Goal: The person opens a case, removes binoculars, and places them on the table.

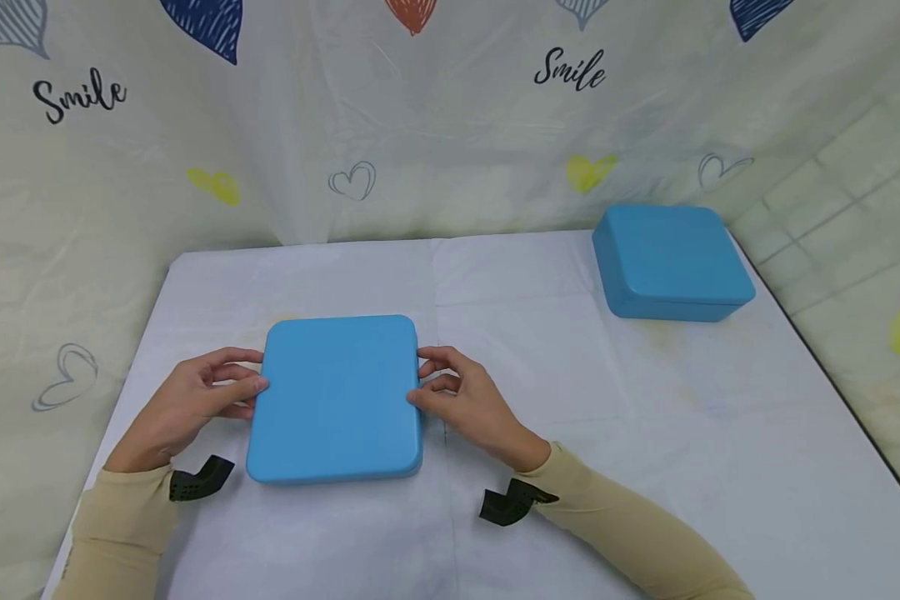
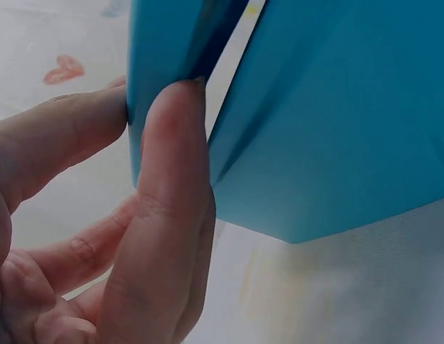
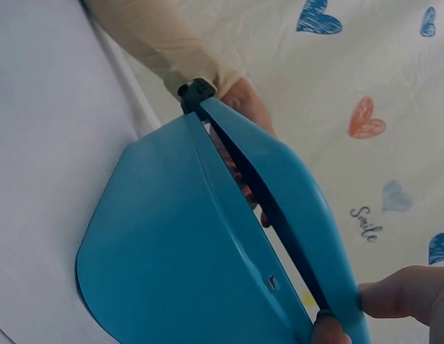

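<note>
Both hands are at a blue lid (image 1: 337, 400), which sits just above its box body (image 3: 172, 236) with a gap between them, left of the middle of the tabletop (image 1: 570, 458). The left hand (image 1: 206, 387) has a narrow grip, pinching the lid's left rim; the right hand (image 1: 468, 400) pinches the right rim likewise. The step in hand looks like taking the lid off or fitting it on; these pictures cannot settle which. Either way, the next move calls for both hands to work together, keeping the lid level so that no corner catches. A second blue box (image 1: 671, 258), its top covered, stands by the tabletop's far right corner. From above, the lid hides the box body and whatever may lie inside. A small dark mark on the box body's side is hard to make out, and the tabletop's near edge is cut off.
</note>
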Demonstrator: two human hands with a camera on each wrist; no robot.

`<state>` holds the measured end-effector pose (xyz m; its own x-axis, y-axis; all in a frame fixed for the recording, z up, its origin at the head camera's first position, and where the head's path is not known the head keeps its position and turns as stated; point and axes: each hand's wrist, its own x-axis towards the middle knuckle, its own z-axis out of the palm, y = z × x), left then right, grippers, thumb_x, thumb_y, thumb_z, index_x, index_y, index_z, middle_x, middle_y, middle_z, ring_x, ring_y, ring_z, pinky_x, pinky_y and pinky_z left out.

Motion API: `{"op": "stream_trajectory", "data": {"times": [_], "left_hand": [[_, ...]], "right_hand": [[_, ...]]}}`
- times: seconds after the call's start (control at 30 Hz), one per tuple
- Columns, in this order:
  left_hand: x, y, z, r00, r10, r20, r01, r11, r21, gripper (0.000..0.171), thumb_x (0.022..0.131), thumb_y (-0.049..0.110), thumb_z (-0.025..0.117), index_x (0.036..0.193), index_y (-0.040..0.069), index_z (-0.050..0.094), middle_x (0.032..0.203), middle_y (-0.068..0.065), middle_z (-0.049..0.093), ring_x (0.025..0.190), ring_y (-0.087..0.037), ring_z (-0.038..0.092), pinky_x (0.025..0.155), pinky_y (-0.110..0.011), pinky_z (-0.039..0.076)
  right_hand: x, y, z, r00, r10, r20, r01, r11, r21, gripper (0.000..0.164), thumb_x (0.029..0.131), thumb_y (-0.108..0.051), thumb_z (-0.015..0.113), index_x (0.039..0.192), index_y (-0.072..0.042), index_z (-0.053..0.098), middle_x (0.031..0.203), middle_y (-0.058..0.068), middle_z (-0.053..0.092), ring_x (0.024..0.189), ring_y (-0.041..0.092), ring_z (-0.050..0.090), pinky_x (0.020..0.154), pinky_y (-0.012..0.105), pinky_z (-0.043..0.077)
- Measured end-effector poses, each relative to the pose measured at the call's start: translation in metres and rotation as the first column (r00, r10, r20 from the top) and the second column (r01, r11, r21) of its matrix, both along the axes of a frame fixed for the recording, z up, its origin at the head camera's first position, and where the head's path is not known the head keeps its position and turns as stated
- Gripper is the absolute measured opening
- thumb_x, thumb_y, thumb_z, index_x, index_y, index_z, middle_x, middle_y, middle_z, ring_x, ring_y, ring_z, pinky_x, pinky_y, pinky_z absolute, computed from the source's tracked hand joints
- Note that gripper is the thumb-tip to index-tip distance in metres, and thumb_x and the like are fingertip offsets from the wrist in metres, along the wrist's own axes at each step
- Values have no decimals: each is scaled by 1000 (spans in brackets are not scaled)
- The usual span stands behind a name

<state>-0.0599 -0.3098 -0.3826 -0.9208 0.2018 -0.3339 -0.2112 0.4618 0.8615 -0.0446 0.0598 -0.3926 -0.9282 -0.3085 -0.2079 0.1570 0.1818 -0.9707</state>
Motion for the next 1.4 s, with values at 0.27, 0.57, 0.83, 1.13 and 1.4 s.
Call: {"op": "stream_trajectory", "data": {"times": [0.27, 0.57, 0.83, 1.13, 1.4], "left_hand": [[-5, 1, 1, 1000, 6, -6, -6, 1000, -11, 62, 97, 38, 74, 144, 6, 51, 103, 6, 72, 85, -18, 76, 79, -30, 64], [-4, 0, 2, 999, 20, -42, -21, 1000, -4, 59, 98, 36, 72, 144, 5, 52, 103, 6, 71, 84, -18, 76, 78, -31, 64], [-12, 3, 5, 999, 22, -49, -25, 998, -54, 63, 98, 43, 70, 147, 9, 52, 108, 4, 69, 87, -15, 76, 81, -28, 63], [-16, 5, 8, 998, 41, -50, -43, 999, -27, 65, 98, 43, 70, 149, 7, 51, 111, 5, 68, 91, -12, 75, 82, -27, 62], [-20, 4, 8, 997, 50, -66, -50, 999, -8, 65, 98, 41, 71, 151, 11, 50, 119, 3, 65, 97, -9, 75, 86, -25, 61]], "right_hand": [[-3, 1, 1, 1000, -5, 6, 5, 1000, 3, 59, 91, -16, 75, 146, -14, 53, 124, 11, 59, 96, 13, 68, 81, 21, 54], [-7, 1, 1, 1000, 6, 2, -6, 1000, 26, 59, 92, -19, 75, 147, -15, 53, 124, 10, 60, 98, 13, 69, 82, 24, 54], [-12, 2, 2, 1000, -24, 10, 24, 1000, 5, 58, 91, -15, 75, 146, -14, 55, 124, 10, 61, 98, 14, 69, 85, 25, 55], [-21, 3, 2, 999, -34, 9, 34, 999, -9, 60, 92, -15, 74, 148, -15, 53, 124, 9, 61, 101, 13, 70, 88, 27, 56], [-26, 1, 7, 997, -74, -16, 74, 997, -10, 55, 92, -16, 75, 144, -15, 56, 124, 9, 64, 97, 13, 69, 88, 26, 56]]}}
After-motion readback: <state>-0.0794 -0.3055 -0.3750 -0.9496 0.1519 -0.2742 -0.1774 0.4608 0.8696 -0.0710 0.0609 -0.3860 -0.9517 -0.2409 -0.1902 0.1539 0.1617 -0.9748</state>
